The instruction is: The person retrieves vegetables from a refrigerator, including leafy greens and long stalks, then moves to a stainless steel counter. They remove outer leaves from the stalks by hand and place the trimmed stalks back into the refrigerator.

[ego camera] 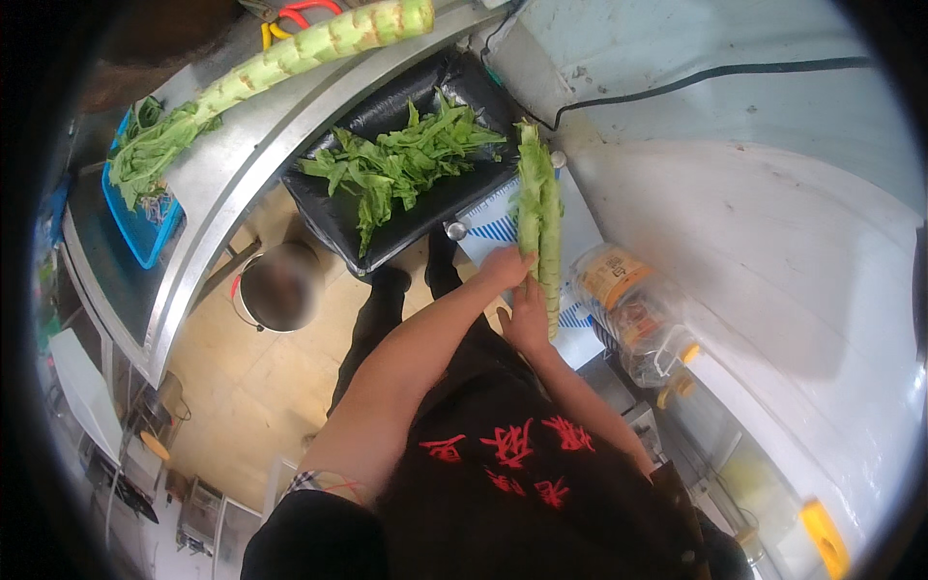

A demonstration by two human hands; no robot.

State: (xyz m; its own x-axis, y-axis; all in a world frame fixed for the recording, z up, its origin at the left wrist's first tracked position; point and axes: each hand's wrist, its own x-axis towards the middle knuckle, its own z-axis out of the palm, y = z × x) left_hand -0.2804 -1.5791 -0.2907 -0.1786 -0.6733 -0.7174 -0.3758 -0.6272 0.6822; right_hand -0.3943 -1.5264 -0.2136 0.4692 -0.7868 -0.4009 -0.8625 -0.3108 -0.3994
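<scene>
Two celtuce stems [551,239] lie side by side on a white and blue panel [486,217] to the right of a black-lined bin. My left hand [510,267] is on the nearer stem, fingers curled at its lower part. Just below it my right hand [528,319] rests against the stems' lower ends, its thumb apart; whether it grips them cannot be told. Torn green leaves [413,156] lie in the bin [319,210]. On the metal counter at the upper left, another long celtuce stem [312,54] with leaves at one end reaches over a blue plastic basket [148,243].
Red-handled and yellow-handled tools [293,14] lie behind the stem on the curved metal counter [239,152]. Large clear plastic bottles [638,326] stand at the right near the wall. A pot [279,286] with a bail handle is on the tiled floor. A black cable [696,76] runs along the wall.
</scene>
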